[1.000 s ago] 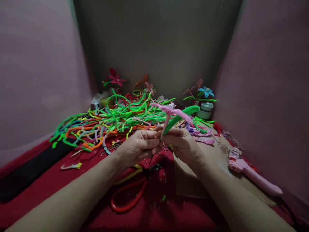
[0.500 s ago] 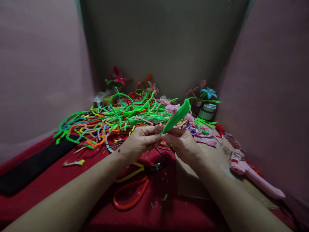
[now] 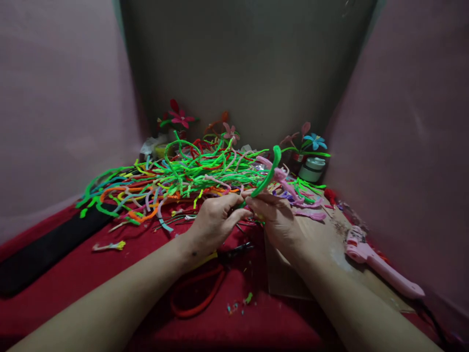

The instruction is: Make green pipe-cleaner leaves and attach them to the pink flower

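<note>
My left hand (image 3: 214,220) and my right hand (image 3: 276,220) meet at the middle of the table, fingers pinched together on the base of a pipe-cleaner flower. Its green leaf loop (image 3: 270,171) rises up and to the right from my fingertips, and pink petals (image 3: 280,178) stick out beside it. Just behind my hands lies a big tangled heap of pipe cleaners (image 3: 176,178), mostly green, with orange, yellow, pink and blue ones mixed in.
Red-handled pliers (image 3: 200,293) lie on the red cloth (image 3: 110,274) below my hands. A pink glue gun (image 3: 377,266) rests on brown cardboard (image 3: 326,244) at right. Finished flowers (image 3: 313,142) and a small jar (image 3: 311,168) stand at the back. A black strip (image 3: 44,252) lies left.
The flower has been turned between my fingers: the green leaf, broad a moment ago, now shows edge-on as a thin loop, and the pink petals show at its right again.
</note>
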The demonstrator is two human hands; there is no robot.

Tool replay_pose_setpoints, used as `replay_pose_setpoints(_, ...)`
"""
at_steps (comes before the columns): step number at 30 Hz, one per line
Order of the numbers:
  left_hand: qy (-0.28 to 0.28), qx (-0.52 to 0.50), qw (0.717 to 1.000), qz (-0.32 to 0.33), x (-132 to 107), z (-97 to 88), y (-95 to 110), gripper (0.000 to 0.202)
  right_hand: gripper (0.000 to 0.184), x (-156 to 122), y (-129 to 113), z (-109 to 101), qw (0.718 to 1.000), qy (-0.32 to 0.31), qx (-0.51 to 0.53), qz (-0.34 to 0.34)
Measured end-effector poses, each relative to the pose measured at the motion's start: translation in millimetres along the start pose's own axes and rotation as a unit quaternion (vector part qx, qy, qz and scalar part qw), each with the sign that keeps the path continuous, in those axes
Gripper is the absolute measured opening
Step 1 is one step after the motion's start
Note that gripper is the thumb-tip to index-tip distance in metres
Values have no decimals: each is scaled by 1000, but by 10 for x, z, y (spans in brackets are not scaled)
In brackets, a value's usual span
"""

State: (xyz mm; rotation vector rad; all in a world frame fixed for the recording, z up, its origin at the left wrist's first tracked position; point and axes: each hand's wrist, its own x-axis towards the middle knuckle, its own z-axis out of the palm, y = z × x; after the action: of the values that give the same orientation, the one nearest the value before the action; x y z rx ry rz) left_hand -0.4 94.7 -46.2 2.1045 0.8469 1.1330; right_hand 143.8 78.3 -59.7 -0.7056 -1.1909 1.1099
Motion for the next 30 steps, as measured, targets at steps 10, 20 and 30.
replay_pose_setpoints(10, -50, -231, 964, -123, 62, -84, -24, 23, 21, -7, -159, -5, 996, -44, -65, 46)
replay_pose_setpoints(20, -109, -411, 892, -153, 56, -50, -55, 25, 9, 28, -104, -56, 997, -55, 32, 51)
replay_pose_setpoints(30, -206, -413, 867, -188, 4, -74, -45, 26, 11, -28, -64, -17, 984, -72, 118, 109)
